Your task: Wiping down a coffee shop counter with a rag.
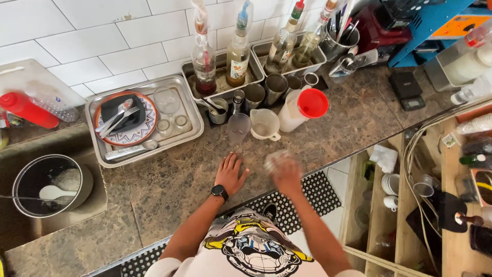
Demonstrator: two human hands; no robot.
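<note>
Left hand: the left hand (230, 173), a black watch (220, 192) on its wrist, lay flat with fingers spread on the stone counter (169, 179), centre frame, holding nothing.
Right hand: the right hand (287, 173), blurred, was closed around a small clear cup (275, 159) just right of it.
Behind them: a clear plastic tumbler (238, 128), a measuring jug (266, 124) and a red-lidded white bottle (302, 109).
Upper left: a steel tray (102, 149) bearing a patterned plate (136, 134).

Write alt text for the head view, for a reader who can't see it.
Seen from above, a person's left hand lies flat on a dark stone counter while the right hand, motion-blurred, holds a small clear object too blurred to identify. Behind the hands stand a clear plastic cup, a small measuring jug and a white bottle with a red lid.
</note>
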